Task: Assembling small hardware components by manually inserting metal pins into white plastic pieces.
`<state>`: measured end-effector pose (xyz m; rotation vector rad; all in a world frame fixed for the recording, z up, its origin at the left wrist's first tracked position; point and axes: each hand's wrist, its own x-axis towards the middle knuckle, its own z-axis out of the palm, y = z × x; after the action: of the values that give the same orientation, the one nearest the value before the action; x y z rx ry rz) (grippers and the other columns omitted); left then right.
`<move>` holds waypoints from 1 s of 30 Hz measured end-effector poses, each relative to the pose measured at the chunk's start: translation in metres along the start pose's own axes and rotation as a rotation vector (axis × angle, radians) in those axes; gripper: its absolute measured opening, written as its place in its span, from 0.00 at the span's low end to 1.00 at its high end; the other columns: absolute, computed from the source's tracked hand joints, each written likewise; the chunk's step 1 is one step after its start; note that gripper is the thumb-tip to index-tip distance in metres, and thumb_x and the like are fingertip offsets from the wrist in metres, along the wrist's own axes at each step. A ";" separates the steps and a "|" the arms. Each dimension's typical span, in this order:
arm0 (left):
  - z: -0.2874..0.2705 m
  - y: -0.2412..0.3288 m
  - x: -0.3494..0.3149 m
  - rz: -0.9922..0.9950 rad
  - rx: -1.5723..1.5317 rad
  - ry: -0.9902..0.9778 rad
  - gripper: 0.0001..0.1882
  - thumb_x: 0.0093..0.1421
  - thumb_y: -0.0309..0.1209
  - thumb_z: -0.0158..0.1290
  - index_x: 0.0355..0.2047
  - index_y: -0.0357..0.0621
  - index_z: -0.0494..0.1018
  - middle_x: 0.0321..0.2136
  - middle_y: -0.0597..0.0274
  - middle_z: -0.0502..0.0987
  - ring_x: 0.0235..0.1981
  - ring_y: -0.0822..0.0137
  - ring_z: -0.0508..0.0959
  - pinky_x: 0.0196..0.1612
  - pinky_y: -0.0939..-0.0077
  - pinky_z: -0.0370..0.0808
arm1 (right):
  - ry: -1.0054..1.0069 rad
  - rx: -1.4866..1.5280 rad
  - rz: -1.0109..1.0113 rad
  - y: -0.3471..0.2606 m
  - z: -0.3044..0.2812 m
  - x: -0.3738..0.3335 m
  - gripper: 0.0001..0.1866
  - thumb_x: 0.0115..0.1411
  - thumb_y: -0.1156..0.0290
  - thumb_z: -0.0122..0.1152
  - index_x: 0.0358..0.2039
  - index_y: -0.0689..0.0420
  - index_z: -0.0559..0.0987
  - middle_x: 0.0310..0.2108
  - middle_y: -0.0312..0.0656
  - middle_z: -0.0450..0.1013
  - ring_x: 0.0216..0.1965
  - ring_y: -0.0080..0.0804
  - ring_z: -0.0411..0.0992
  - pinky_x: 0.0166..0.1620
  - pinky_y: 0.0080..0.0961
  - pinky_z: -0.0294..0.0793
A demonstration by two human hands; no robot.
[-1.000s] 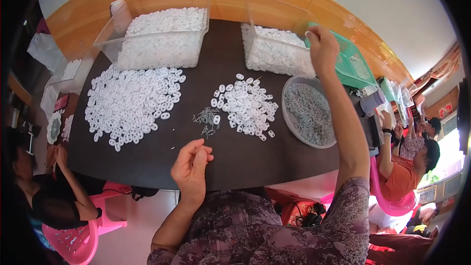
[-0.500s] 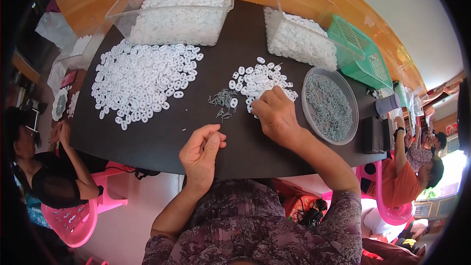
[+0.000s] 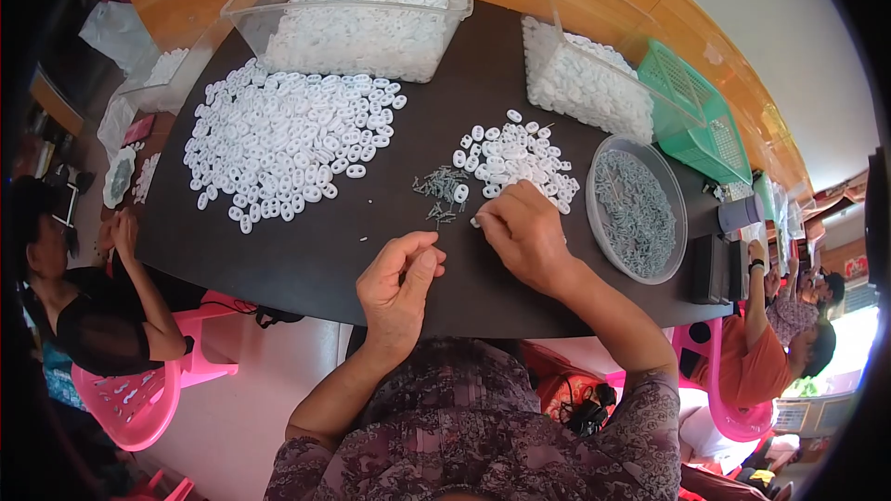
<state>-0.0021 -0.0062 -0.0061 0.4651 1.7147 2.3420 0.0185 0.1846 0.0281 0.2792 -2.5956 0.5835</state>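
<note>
My left hand (image 3: 401,289) is raised over the table's near edge, thumb and fingers pressed together; whatever they hold is too small to make out. To its right, my right hand (image 3: 531,234) is closed in a pinch with a small white oval plastic piece (image 3: 475,222) at the fingertips. Just beyond the right hand spreads a small pile of white oval pieces with two holes (image 3: 515,153). Left of that pile lies a little heap of grey screws (image 3: 436,184), with one loose white oval piece (image 3: 461,193) beside it. The two hands are apart.
A larger pile of white oval pieces (image 3: 288,134) covers the dark table's left side. Behind stand two clear bins (image 3: 357,42) (image 3: 589,83) of white pieces and a green basket (image 3: 691,107). A round tub of screws (image 3: 636,209) and a black box (image 3: 711,269) are at right. People sit on both sides.
My right hand has drawn back from the small white pile toward me, and a white oval piece now shows at its fingertips. My left hand keeps its pinch. The whole view has shifted slightly.
</note>
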 end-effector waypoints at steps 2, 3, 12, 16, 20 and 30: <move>0.001 -0.001 0.002 0.022 0.042 -0.008 0.11 0.63 0.24 0.52 0.44 0.33 0.73 0.32 0.63 0.75 0.32 0.76 0.75 0.38 0.83 0.74 | -0.044 0.212 0.152 -0.011 -0.010 0.002 0.05 0.51 0.76 0.60 0.22 0.63 0.75 0.22 0.43 0.68 0.26 0.36 0.68 0.30 0.31 0.67; 0.002 -0.001 0.003 0.047 0.082 -0.021 0.12 0.62 0.23 0.52 0.46 0.33 0.72 0.33 0.64 0.75 0.31 0.76 0.75 0.38 0.83 0.73 | -0.150 0.389 0.360 -0.017 -0.017 0.003 0.05 0.52 0.75 0.61 0.25 0.63 0.76 0.23 0.44 0.70 0.27 0.34 0.69 0.30 0.29 0.68; 0.005 0.017 0.000 0.171 0.417 -0.141 0.11 0.56 0.19 0.56 0.41 0.35 0.75 0.29 0.64 0.73 0.29 0.75 0.73 0.32 0.83 0.70 | -0.333 0.686 0.519 -0.036 -0.020 0.000 0.07 0.56 0.72 0.61 0.30 0.64 0.78 0.25 0.42 0.72 0.28 0.28 0.70 0.33 0.25 0.69; 0.002 0.019 -0.002 0.338 0.534 -0.118 0.09 0.56 0.19 0.56 0.38 0.35 0.76 0.28 0.64 0.72 0.28 0.75 0.72 0.31 0.82 0.69 | -0.261 0.648 0.537 -0.032 -0.019 -0.003 0.06 0.55 0.73 0.62 0.31 0.62 0.79 0.27 0.43 0.73 0.29 0.31 0.71 0.34 0.27 0.70; -0.011 0.014 -0.001 0.086 0.350 -0.096 0.05 0.59 0.22 0.55 0.35 0.35 0.74 0.29 0.65 0.74 0.27 0.78 0.71 0.32 0.86 0.70 | -0.055 0.271 0.266 -0.013 -0.003 0.000 0.08 0.49 0.77 0.64 0.32 0.59 0.79 0.25 0.41 0.72 0.31 0.39 0.70 0.34 0.32 0.69; -0.016 0.014 -0.002 -0.125 -0.050 -0.057 0.06 0.62 0.25 0.53 0.38 0.36 0.72 0.30 0.66 0.74 0.30 0.80 0.73 0.34 0.85 0.73 | -0.052 -0.030 -0.037 -0.007 0.018 -0.002 0.10 0.44 0.82 0.64 0.30 0.57 0.79 0.24 0.41 0.70 0.29 0.39 0.68 0.30 0.32 0.67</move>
<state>-0.0061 -0.0254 0.0024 0.3999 1.6080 2.2555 0.0151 0.1699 0.0150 0.3353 -2.6406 0.5301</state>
